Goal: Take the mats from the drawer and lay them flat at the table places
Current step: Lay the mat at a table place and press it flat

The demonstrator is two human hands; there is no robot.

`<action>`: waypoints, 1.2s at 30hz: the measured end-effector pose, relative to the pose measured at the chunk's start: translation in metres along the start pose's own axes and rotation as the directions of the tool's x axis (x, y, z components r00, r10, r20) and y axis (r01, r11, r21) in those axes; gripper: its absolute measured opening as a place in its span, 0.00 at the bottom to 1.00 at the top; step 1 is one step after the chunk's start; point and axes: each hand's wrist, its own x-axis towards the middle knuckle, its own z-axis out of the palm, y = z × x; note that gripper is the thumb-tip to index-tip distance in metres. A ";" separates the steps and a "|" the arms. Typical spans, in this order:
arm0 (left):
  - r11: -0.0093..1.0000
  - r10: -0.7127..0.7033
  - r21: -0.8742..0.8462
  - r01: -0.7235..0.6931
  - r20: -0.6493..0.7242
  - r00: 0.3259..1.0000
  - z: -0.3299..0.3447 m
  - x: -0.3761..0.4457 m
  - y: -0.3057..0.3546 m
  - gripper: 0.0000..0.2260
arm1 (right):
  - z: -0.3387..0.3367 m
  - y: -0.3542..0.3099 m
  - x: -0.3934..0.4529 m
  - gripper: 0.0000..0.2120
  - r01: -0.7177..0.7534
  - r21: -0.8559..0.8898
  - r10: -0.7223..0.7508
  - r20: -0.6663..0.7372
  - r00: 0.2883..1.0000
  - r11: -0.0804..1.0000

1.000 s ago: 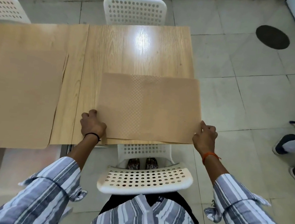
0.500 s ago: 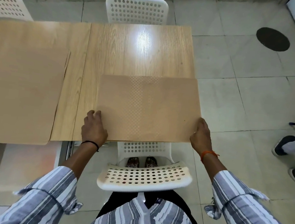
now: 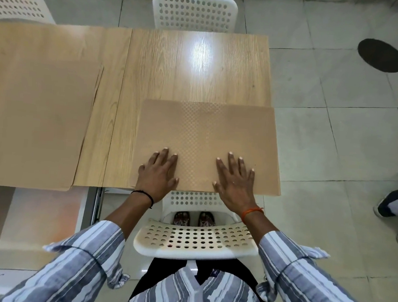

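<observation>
Here, L to R. Far left: a white perforated plastic chair (image 3: pixel 12 0) stands behind the light wood-grain tabletop (image 3: pixel 175 72). On the tabletop's left part lies a large tan rectangular mat (image 3: pixel 36 121), flat, its near edge hanging a little past the tabletop's front edge. A narrow strip of bare wood separates it from the 2nd tan textured mat (image 3: pixel 206 130), which lies flat at the near-right place; its right edge overhangs the tabletop's side, and its near edge sits approx. flush with the front edge. The left hand (image 3: pixel 158 174), w/ a black wrist cord, rests palm-down on this mat near its near-left corner, fingers straight and spread. The right hand (image 3: pixel 235 180), w/ an orange wrist cord, rests palm-down on the same mat nearer its right side, fingers likewise straight and spread; neither hand grips anything. Behind the tabletop, centre: a second white perforated chair (image 3: pixel 194 10). Below the hands: a third white perforated chair (image 3: pixel 195 241), tucked under the front edge, the person's striped sleeves either side. Right: grey tiled floor (image 3: pixel 336 142) w/ a dark round patch (image 3: pixel 380 59); a dark shoe (image 3: pixel 391 205) at the far right edge.
</observation>
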 end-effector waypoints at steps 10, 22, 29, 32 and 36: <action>0.996 0.044 -0.072 -0.048 -0.055 0.998 -0.034 0.051 0.029 0.33 | -0.024 0.003 0.021 0.33 -0.042 0.010 0.042 0.009 0.999 0.999; 1.000 0.001 -0.020 0.004 0.209 0.978 -0.037 0.085 0.034 0.43 | -0.029 -0.002 0.037 0.38 -0.053 0.014 0.051 0.127 0.991 0.998; 0.999 -0.012 -0.032 0.019 0.208 0.978 -0.036 0.088 0.033 0.44 | -0.033 -0.004 0.040 0.38 -0.053 0.018 0.049 0.157 0.986 0.998; 1.000 -0.020 0.013 0.018 0.177 0.984 -0.039 0.088 0.037 0.43 | -0.035 -0.004 0.041 0.38 -0.057 0.014 0.054 0.160 0.986 0.998; 0.987 0.035 0.156 -0.048 0.087 0.996 -0.063 0.104 0.047 0.33 | -0.041 -0.003 0.045 0.35 -0.068 0.004 0.067 0.121 0.990 0.998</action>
